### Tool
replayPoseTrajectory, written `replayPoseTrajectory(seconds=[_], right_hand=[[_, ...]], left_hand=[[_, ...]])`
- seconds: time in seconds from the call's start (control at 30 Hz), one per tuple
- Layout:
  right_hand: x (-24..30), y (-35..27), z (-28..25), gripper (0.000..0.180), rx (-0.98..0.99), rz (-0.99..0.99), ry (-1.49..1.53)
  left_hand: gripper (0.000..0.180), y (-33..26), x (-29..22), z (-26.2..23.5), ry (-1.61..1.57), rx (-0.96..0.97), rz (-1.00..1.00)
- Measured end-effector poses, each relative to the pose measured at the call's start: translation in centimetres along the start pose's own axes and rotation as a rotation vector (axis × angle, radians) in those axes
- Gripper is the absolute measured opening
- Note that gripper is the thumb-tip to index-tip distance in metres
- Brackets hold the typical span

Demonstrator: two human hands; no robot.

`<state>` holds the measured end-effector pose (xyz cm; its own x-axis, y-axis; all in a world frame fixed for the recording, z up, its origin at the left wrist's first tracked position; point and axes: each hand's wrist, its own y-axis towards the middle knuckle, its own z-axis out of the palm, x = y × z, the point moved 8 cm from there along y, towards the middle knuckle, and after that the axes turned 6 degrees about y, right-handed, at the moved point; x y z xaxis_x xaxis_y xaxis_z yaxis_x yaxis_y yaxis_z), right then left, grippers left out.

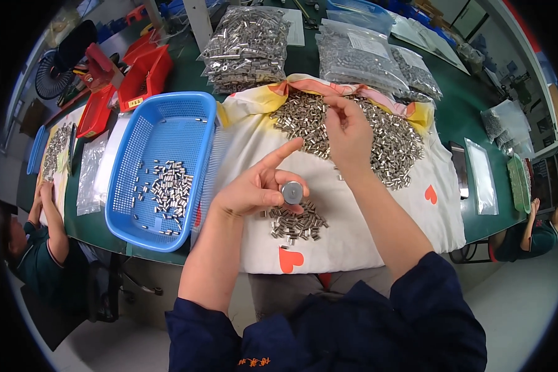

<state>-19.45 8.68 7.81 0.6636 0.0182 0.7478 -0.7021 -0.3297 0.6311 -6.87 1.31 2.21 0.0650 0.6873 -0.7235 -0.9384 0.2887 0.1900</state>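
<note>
Metal cylinders (394,146): lying in a large far heap and a small near heap (301,228) on the white cloth (443,223), and also lying loose in the blue basket (180,133); making three lots, holding too many pieces to count.
Left hand (245,189): holding one round grey piece (292,193) above the small heap, the grip closing just to its width between thumb and curled fingers; probably turning the flat face up for a clear view; stretching the index finger toward the large heap.
Right hand (351,139): reaching over the large heap, touching or not, cannot tell; bringing thumb and fingertips almost together, the grip barely parting; whether holding a piece, cannot tell.
Rolled cloth edge (254,102): bunching behind the large heap, seemingly serving as a soft barrier against rolling.
Basket spot: standing on the green desk (452,118), left of the cloth, likely containing small pieces within its raised walls.
Clear bags (356,59): resting behind the cloth, numbering at least two at right, plus one stack (245,46) at left.
Red bins (144,77): sitting beyond the basket, numbering at least two.
Red hearts (431,194): showing on the cloth, at least two.
Co-workers (40,248): sitting one at either side, making two.
</note>
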Motion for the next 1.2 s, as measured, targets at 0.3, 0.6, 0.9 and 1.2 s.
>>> replayPoseTrajectory(seconds=[0.3, 0.6, 0.9, 1.2], right_hand=[[-1.3, -5.3, 1.6, 0.015, 0.404, 0.433, 0.54], [-1.4, -5.9, 2.1, 0.014, 0.488, 0.451, 0.426], [-0.4, -6.1, 2.1, 0.012, 0.552, 0.427, 0.237], [0.6, -5.6, 2.0, 0.012, 0.56, 0.262, 0.068]], left_hand=[[0.046, 0.0, 0.0, -4.4, 0.255, -0.421, -0.002], [0.039, 0.0, 0.4, -4.8, 0.417, -0.469, -0.059], [0.037, -0.4, 0.4, -4.8, 0.512, -0.508, -0.111], [0.037, -0.5, 0.1, -4.6, 0.677, -0.593, -0.127]])
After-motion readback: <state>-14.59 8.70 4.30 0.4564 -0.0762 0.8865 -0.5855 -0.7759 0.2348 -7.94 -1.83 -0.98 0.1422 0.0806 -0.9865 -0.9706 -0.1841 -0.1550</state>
